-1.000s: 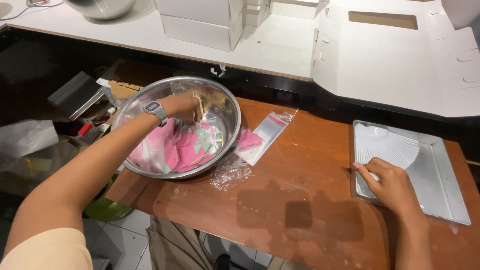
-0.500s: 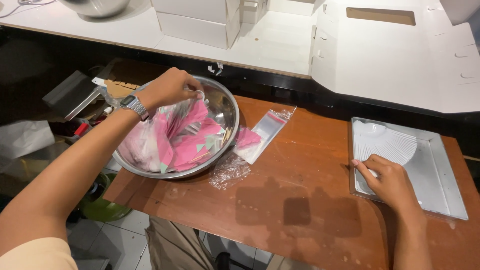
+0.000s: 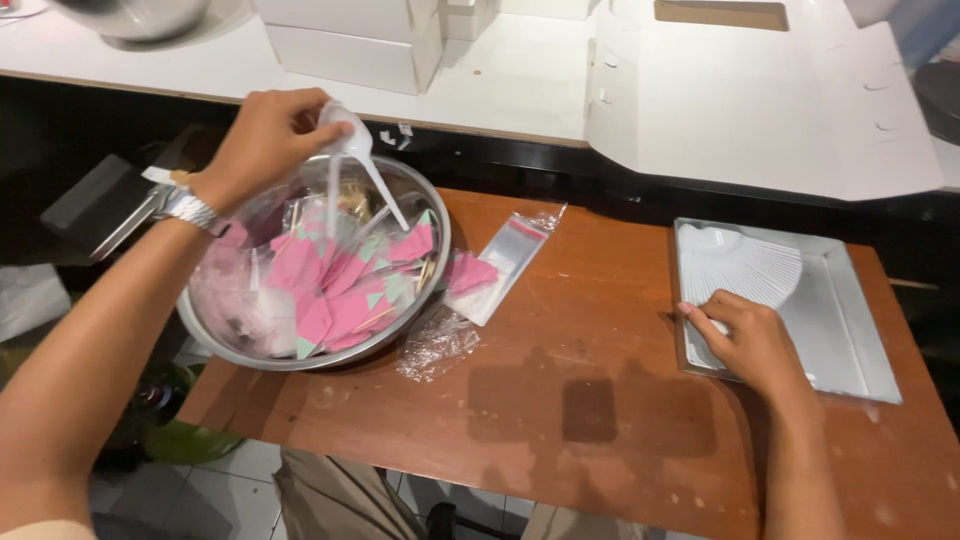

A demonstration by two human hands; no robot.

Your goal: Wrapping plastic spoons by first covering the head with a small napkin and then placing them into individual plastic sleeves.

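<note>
My left hand (image 3: 268, 135) is raised over a steel bowl (image 3: 210, 335) and pinches a clear plastic packet (image 3: 352, 170) with white plastic cutlery inside. The bowl holds several pink and green packets (image 3: 330, 285). A watch sits on that wrist. My right hand (image 3: 748, 338) rests on the near left corner of a shallow metal tray (image 3: 850, 330), fingers curled over a fan of white plastic spoons (image 3: 745, 265) laid in it.
A brown wooden table (image 3: 560, 410) carries the bowl and tray. An empty clear sleeve (image 3: 510, 262) and crumpled cellophane (image 3: 435, 345) lie between them. White flat-packed boxes (image 3: 740, 100) and closed boxes (image 3: 350, 40) sit on the white counter behind.
My left hand has come up out of the bowl, lifting a clear packet with it. My right hand has stayed on the tray.
</note>
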